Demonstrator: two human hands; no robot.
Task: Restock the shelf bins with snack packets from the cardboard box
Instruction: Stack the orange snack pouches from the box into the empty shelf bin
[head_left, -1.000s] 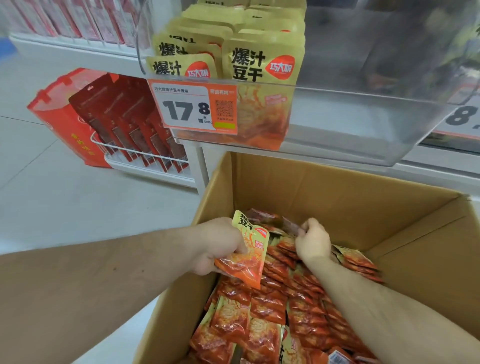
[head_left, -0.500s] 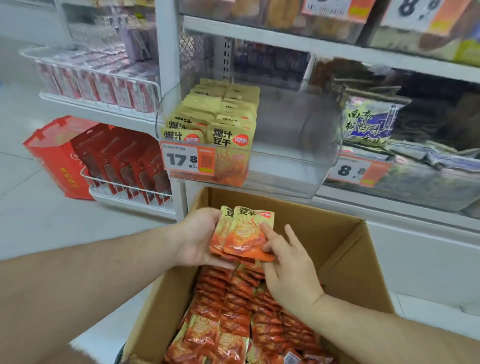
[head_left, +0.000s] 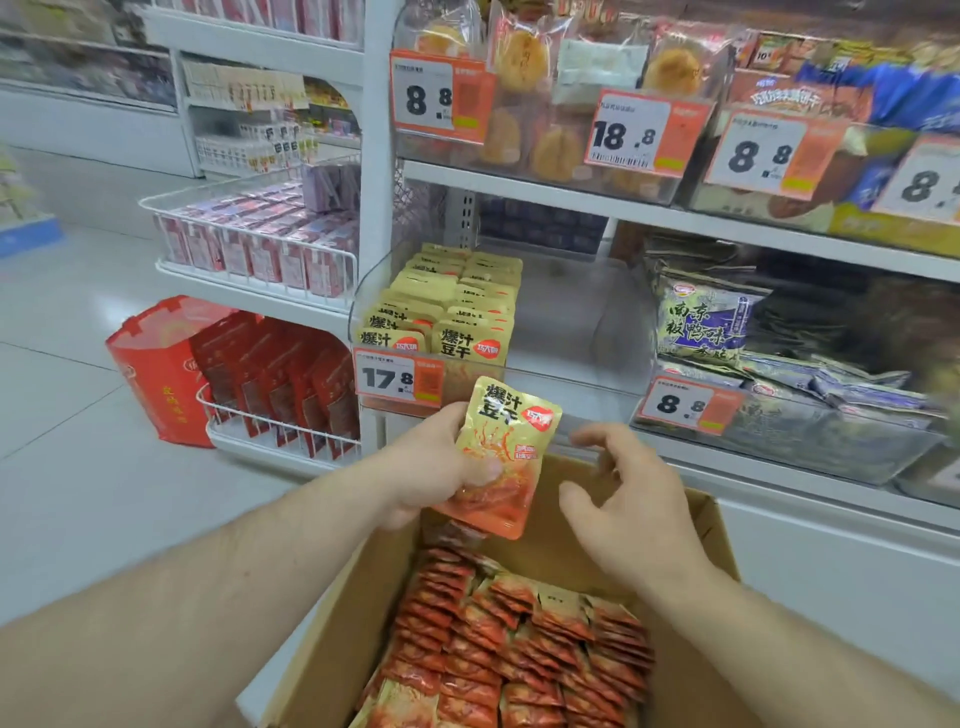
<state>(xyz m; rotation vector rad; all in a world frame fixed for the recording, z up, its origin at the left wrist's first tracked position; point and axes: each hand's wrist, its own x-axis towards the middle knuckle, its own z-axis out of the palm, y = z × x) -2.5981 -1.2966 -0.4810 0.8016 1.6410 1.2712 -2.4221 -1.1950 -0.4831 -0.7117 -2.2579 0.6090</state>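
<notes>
My left hand (head_left: 436, 467) grips a small stack of yellow-and-orange snack packets (head_left: 504, 447) upright, just below the front of the clear shelf bin (head_left: 571, 374). That bin holds rows of the same packets (head_left: 452, 312) on its left side; its right side is bare. My right hand (head_left: 634, 504) hovers to the right of the held packets, fingers loosely spread, holding nothing. Beneath both hands stands the open cardboard box (head_left: 711, 525), filled with several rows of orange packets (head_left: 519, 639).
A price tag reading 17.8 (head_left: 397, 379) hangs on the bin's front. Dark-wrapped snacks (head_left: 701, 322) fill the bin to the right. Above is a shelf of pastries (head_left: 524, 93). A red bag (head_left: 161, 369) and a wire basket of red packs (head_left: 280, 384) sit at lower left.
My left hand has lifted the packets from the box up toward the bin front. My right hand has let go of them and moved off to the right. My view has tilted upward.
</notes>
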